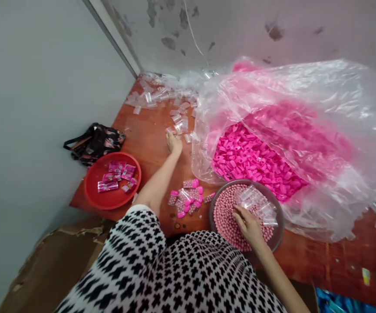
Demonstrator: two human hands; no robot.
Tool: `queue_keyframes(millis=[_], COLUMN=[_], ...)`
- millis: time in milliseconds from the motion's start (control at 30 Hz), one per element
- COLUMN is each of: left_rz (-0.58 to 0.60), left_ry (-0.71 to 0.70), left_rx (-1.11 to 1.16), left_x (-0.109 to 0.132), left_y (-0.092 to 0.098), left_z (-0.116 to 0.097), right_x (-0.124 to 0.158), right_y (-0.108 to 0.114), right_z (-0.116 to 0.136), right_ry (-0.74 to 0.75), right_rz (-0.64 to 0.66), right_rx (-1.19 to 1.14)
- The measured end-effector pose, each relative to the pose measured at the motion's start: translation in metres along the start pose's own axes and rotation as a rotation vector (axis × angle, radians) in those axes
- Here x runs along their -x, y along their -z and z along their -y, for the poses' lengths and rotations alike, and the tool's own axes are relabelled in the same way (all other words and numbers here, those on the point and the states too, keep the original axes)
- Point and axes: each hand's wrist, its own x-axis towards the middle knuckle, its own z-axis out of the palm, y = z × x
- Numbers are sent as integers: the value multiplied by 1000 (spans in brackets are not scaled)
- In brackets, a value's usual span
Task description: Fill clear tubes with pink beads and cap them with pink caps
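My left hand (pixel 174 142) is stretched out over the table, its fingers closed round a small clear plastic container (pixel 169 130). Just beyond it lie more loose clear containers (pixel 182 124). My right hand (pixel 250 227) is over a grey bowl (pixel 279 234) of round pink beads (pixel 223 208), fingers slightly apart and near the bead surface. Beside that hand, several clear containers (pixel 256 202) rest on the beads. Between my arms is a small pile of bead-filled containers with bright pink caps (pixel 188 199).
A large clear plastic bag (pixel 331 104) spills bright pink caps (pixel 249 156) behind the bowl. At left, a red basin (pixel 90 193) holds shiny pink packets (pixel 111 177), with a dark patterned bag (pixel 98 141) behind it. Clear containers (pixel 162 93) lie scattered along the back wall.
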Motion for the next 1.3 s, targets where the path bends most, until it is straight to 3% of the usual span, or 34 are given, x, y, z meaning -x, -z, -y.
queue_keyframes(millis=[100, 200, 333, 433, 500, 600, 700, 767, 867, 933, 1000, 1067, 1167, 1233, 1300], left_rz=[15, 70, 156, 192, 212, 325, 686, 896, 1046, 1104, 1158, 1168, 1123, 1129, 1180], left_ry=[135, 162, 75, -76, -188, -368, -651, -649, -410, -292, -328, -523, -897, -1038, -1096], left_rx=[-10, -13, -63, -115, -115, -86, -17, 75, 258, 335, 295, 87, -440, -640, -663], left_x=[-22, -34, -42, -30, -5, 56, 130, 176, 226, 244, 252, 255, 261, 270, 282], left_y=[-4, -14, -22, -14, -3, 19, 40, 47, 42, 35, 28, 20, 5, -10, -27], left_z=[20, 32, 38, 38, 34, 19, 2, -5, -6, -2, 1, 0, -8, -13, -15], right_x=[-5, -8, -11, -20, -31, -49, -58, -52, -30, -11, 7, 23, 40, 49, 55], right_y=[-6, -10, -14, -14, -11, -3, 1, -2, -9, -11, -7, 2, 24, 38, 51], right_z=[7, 9, 7, 9, 15, 29, 39, 43, 46, 44, 38, 26, 4, -8, -16], right_ry=[50, 65, 42, 5, -18, -64, -54, -27, -132, -236, -284, -317, -394, -431, -436], right_rz=[28, 57, 93, 94, 71, 15, 3, -14, -54, -73, -83, -92, -161, -228, -270], right_rx=[11, 27, -11, -57, -85, -139, -224, -262, -380, -454, -475, -444, -357, -291, -232])
